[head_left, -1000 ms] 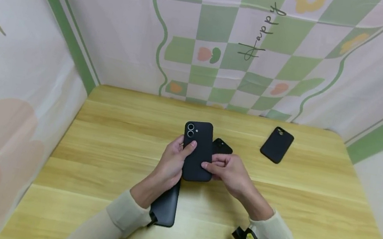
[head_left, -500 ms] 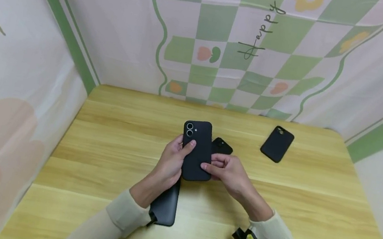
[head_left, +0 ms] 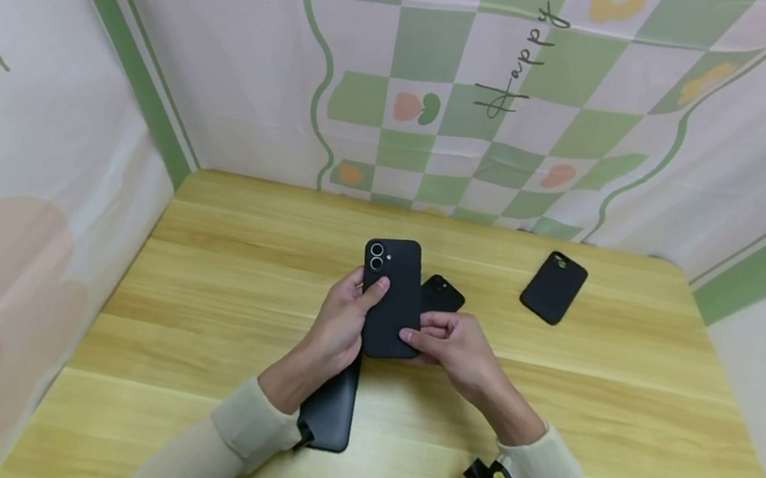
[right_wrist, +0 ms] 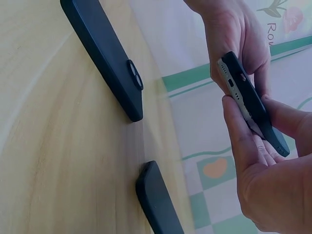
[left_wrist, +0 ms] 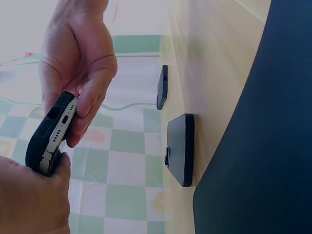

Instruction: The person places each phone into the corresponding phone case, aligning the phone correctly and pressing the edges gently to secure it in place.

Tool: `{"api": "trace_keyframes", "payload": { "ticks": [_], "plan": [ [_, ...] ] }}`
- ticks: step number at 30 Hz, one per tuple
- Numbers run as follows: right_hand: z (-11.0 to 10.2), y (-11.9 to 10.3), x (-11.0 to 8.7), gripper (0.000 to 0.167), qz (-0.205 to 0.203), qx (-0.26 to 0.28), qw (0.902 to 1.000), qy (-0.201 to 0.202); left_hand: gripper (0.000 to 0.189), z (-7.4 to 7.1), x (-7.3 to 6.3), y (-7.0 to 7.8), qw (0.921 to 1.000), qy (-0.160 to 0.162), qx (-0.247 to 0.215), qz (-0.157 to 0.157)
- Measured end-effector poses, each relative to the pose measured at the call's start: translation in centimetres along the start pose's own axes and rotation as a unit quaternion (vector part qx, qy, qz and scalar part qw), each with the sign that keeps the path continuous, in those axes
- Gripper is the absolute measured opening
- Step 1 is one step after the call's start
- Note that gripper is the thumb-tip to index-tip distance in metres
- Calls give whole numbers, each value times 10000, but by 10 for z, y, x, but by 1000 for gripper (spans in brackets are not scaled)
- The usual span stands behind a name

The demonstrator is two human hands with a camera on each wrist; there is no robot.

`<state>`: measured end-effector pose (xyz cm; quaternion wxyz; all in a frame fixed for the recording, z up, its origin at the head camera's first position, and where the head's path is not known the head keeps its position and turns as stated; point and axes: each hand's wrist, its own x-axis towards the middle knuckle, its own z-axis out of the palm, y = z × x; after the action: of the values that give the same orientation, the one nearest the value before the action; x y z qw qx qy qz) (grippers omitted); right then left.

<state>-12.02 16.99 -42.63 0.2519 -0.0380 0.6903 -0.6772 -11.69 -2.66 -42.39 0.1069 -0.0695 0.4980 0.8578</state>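
Above the table, a phone in a black case [head_left: 391, 300] is held back side up, two camera lenses at its top left. My left hand [head_left: 339, 320] grips its left side, thumb on the back. With thumb and fingers, my right hand [head_left: 459, 349] pinches the case's lower right corner. In the left wrist view, the phone's pale bottom edge [left_wrist: 61, 126], with its port and speaker holes, shows beside the black phone case [left_wrist: 41, 131]. The right wrist view shows that case [right_wrist: 258, 109] standing off the phone's edge near my right fingers.
A black phone-shaped thing [head_left: 333, 408] lies under my left wrist. Another with a camera bump [head_left: 442, 293] lies behind my right hand. A third black phone or case [head_left: 554, 289] is at the table's back right. Patterned cloth [head_left: 416, 152] hangs behind the wooden table [head_left: 237, 248].
The phone and its case have shifted slightly left and away from me, tilting a little. Both hands keep the same hold.
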Motion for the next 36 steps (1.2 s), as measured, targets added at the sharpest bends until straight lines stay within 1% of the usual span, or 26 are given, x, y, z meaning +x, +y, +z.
{"api": "trace_keyframes", "payload": {
  "ticks": [9,16,21,30,36],
  "plan": [
    [2,1,-1,16,-7,-13,10000,82,38,-1,0,0,10000,5,-7,6],
    [2,1,-2,14,-29,-213,9996,190,38,0,0,0,10000,28,8,-14],
    [2,3,-2,20,-106,-416,9985,350,38,1,0,-1,10000,43,12,14],
    [3,9,-6,32,-462,-795,9938,623,38,3,-1,0,10000,52,-40,13],
    [3,12,-5,39,-716,-919,9910,654,39,3,-1,-1,9999,70,-96,-34]
  ]
}}
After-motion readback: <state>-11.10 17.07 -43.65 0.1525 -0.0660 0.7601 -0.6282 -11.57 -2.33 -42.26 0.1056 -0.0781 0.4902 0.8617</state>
